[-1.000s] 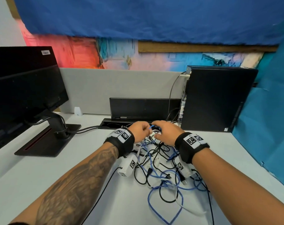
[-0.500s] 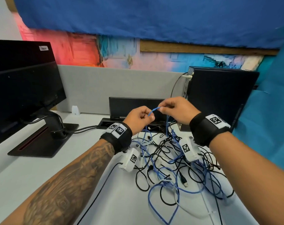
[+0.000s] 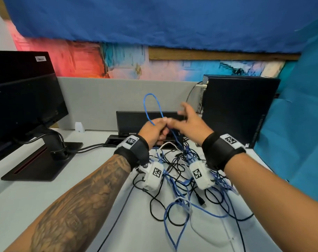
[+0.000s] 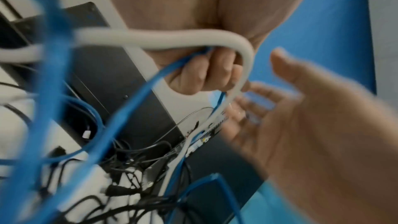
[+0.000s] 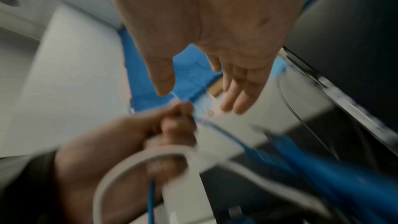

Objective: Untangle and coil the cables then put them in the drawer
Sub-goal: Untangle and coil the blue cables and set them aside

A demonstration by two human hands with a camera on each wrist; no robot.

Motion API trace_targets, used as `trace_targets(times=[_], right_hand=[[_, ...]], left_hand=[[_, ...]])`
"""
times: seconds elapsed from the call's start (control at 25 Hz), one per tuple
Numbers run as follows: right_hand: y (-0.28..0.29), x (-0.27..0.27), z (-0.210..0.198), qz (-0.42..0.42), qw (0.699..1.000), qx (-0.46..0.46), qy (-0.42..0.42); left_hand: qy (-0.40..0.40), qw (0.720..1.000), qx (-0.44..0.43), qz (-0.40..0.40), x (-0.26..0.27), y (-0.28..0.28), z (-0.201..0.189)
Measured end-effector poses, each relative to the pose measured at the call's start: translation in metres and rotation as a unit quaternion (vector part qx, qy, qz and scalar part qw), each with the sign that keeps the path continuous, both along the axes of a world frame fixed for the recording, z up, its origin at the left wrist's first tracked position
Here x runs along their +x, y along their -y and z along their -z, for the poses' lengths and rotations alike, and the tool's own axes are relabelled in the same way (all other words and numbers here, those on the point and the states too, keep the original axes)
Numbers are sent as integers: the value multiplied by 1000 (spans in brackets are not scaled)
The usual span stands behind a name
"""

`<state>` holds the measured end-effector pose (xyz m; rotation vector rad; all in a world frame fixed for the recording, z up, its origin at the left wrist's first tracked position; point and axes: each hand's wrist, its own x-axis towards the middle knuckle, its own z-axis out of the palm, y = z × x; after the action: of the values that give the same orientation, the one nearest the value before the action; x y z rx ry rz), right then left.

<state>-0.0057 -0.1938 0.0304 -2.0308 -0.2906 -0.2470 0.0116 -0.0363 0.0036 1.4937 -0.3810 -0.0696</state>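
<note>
Two cables (image 4: 215, 40) in left hand (image 4: 206, 74), head view only blue.

Black wristbands (image 3: 131, 151) bear white tagged camera pods (image 3: 153, 176); left forearm (image 3: 78, 202) tattooed.

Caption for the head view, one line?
Left hand grips a raised loop of thin blue cable above the tangled cable pile; right hand open beside it.

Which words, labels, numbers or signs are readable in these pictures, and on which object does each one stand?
No text can be read.
White sticker on the monitor back: too small and blurred.
Small label on the black device at the partition: too small.
Wristband tags and camera tags: black-and-white code patterns, no letters.
</note>
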Motion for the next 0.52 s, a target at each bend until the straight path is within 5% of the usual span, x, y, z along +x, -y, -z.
trace_targets(times=[0.12, 0.32, 0.44, 0.52], right_hand=[[0, 0, 44, -66, 987, -78, -122], [18, 0, 71, -55, 946, -290, -136], [15, -1, 58, -76, 984, -120, -109], [0, -3, 44, -130, 981, -16, -144]], left_hand=[[-33, 997, -76, -3, 4, -5, -20], [-6, 993, -115, -26, 14, -22, -51], [-13, 992, -126, 5, 17, -24, -64], [-24, 988, -152, 18, 15, -19, -73]])
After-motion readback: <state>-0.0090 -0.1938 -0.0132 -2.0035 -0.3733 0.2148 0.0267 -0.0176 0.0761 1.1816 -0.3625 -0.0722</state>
